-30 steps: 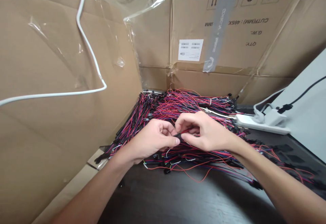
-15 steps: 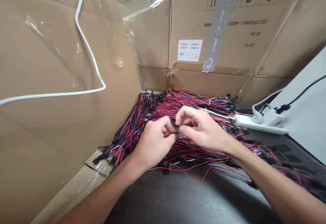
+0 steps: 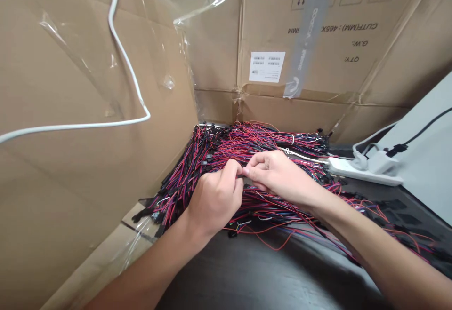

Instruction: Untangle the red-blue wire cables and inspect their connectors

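Note:
A large heap of thin red, black and blue wires (image 3: 254, 143) with small black connectors lies on the dark table. Above its front part, my left hand (image 3: 215, 199) and my right hand (image 3: 278, 176) meet fingertip to fingertip. Both pinch a small black wire connector (image 3: 240, 176), which shows only as a sliver between the fingers. A thin wire runs from it, but the hands hide most of its length. Other wires pass beneath both hands.
Flattened cardboard sheets (image 3: 282, 65) and clear plastic film stand behind and left of the heap, with a white cable (image 3: 77, 125) lying across them. A white power strip (image 3: 363, 171) with plugged-in cords sits at the right, on the dark table (image 3: 247, 272).
Both hands have moved up and closer together, now hiding most of the connector and its red wire. The left hand has turned its back upward. The view has shifted slightly.

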The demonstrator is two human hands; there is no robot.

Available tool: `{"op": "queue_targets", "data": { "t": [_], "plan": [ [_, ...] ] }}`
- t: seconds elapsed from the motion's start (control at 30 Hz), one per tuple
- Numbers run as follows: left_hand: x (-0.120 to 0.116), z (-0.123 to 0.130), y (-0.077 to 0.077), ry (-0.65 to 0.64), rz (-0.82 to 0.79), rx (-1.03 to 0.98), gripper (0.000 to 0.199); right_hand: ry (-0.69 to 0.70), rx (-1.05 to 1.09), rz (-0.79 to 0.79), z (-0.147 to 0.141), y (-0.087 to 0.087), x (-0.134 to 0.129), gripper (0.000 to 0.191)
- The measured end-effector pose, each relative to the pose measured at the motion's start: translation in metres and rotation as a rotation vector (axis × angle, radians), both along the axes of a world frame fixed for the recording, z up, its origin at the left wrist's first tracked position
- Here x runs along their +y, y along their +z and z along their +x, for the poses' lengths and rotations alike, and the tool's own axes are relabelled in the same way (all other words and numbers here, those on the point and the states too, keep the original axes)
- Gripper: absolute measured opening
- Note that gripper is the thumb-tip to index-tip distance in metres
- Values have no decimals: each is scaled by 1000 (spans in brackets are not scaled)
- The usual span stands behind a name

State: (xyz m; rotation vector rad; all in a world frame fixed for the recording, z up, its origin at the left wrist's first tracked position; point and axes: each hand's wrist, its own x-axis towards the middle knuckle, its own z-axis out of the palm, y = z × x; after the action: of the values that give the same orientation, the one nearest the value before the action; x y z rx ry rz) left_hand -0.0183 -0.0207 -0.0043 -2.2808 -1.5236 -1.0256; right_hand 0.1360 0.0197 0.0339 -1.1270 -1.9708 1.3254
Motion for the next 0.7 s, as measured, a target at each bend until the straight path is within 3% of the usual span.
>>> {"op": "queue_targets", "data": {
  "t": [0.2, 0.37, 0.57, 0.7],
  "plan": [
    [-3, 0, -1, -45, 109, 86, 15, 67, 13, -221, 7, 2, 2, 29],
    [-3, -2, -1, -49, 159, 102, 13, 71, 168, -291, 6, -1, 3, 20],
    [-5, 1, 1, -11, 99, -66, 15, 45, 301, -59, 2, -6, 4, 10],
    [-5, 5, 8, -64, -112, -314, 23, 77, 225, 170, 3, -11, 9, 12]
  ]
}}
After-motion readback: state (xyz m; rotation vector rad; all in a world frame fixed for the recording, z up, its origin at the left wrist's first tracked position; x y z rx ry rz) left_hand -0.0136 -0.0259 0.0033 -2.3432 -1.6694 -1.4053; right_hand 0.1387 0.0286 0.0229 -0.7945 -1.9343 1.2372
